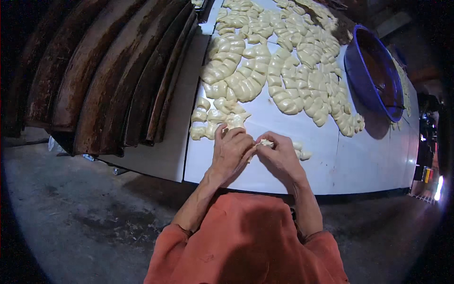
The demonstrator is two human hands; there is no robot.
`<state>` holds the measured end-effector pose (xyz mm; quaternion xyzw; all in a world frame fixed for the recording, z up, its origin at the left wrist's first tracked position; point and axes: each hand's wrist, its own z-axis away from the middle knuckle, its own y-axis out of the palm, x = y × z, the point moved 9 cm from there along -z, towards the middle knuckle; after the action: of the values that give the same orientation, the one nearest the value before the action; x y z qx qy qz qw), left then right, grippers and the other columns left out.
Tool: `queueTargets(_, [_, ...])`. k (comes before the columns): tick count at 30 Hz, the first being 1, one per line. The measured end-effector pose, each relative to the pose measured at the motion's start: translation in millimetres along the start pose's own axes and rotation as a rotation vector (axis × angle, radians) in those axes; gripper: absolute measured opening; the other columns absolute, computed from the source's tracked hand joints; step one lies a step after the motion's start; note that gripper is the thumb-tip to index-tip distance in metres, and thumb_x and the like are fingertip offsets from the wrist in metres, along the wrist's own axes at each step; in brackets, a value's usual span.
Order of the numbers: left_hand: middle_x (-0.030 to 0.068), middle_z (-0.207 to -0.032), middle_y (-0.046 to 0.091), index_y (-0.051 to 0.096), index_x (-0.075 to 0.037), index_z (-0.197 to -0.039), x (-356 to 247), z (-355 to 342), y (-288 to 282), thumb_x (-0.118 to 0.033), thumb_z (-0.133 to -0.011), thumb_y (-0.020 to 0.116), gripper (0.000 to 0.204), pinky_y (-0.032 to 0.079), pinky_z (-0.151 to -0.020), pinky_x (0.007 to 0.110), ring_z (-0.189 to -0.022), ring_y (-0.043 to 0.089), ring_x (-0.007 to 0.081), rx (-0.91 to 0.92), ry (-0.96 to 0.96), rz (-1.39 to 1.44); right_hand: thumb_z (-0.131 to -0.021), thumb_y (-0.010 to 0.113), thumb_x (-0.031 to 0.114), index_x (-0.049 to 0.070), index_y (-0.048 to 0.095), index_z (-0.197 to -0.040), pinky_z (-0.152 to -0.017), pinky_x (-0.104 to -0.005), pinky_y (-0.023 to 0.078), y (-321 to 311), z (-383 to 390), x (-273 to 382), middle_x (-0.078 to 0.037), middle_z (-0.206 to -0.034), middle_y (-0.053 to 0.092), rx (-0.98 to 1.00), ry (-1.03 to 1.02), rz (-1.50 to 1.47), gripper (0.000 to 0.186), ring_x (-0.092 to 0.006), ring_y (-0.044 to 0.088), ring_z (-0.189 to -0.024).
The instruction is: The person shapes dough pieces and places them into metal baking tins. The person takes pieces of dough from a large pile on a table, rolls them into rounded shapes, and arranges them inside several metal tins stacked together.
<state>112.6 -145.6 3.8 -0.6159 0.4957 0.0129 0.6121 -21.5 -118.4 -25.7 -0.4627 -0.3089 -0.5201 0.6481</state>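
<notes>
Over the near edge of the white table (227,168), my two hands meet around a small piece of pale dough (267,142). My right hand (282,154) pinches it between thumb and fingers. With curled fingers, my left hand (231,150) presses at the same dough, and a bit of it shows below the fingertips. Several loose dough pieces (218,117) lie just beyond my left hand. Small dough lumps (301,151) rest beside my right hand. Farther back, glossy pale dough (248,71) covers much of the table in overlapping segmented rows.
A deep blue basin (352,59) stands at the table's right, with brownish contents and a utensil handle in it. Long dark-brown, rusty-looking trays (101,80) are stacked on the left, overhanging the concrete floor (94,203).
</notes>
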Motion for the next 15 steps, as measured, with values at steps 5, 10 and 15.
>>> queueTargets(5, [-0.0030,-0.104,0.068,0.073,-0.018,-0.099,-1,5,7,-0.022,-0.081,0.075,0.018,0.027,-0.108,0.056,-0.115,0.056,0.0185,0.022,0.042,-0.051,-0.076,0.068,0.006,-0.001,0.063,-0.082,-0.045,-0.0261,0.045,5,14,0,-0.006,-0.063,0.059,0.256,0.154,-0.478,0.011,-0.0108,0.055,-0.051])
queueTargets(10, [0.0033,-0.127,0.060,0.063,-0.015,-0.126,4,1,11,-0.032,-0.080,0.077,0.051,0.024,-0.109,0.060,-0.124,0.050,0.0248,0.113,0.010,-0.092,-0.072,0.074,0.006,-0.004,0.063,-0.098,-0.049,-0.0291,0.054,-27,33,23,-0.015,-0.084,0.068,0.224,-0.048,-1.070,0.029,-0.0188,0.065,-0.059])
queueTargets(15, [0.0183,-0.146,0.049,0.045,-0.007,-0.147,-19,-14,-5,-0.051,-0.068,0.084,0.099,0.022,-0.110,0.064,-0.133,0.047,0.0334,0.057,-0.053,-0.055,-0.088,0.067,0.007,-0.004,0.054,-0.130,-0.080,-0.0359,0.062,-40,25,7,-0.018,-0.108,0.069,0.063,0.032,-0.907,0.045,-0.0289,0.073,-0.090])
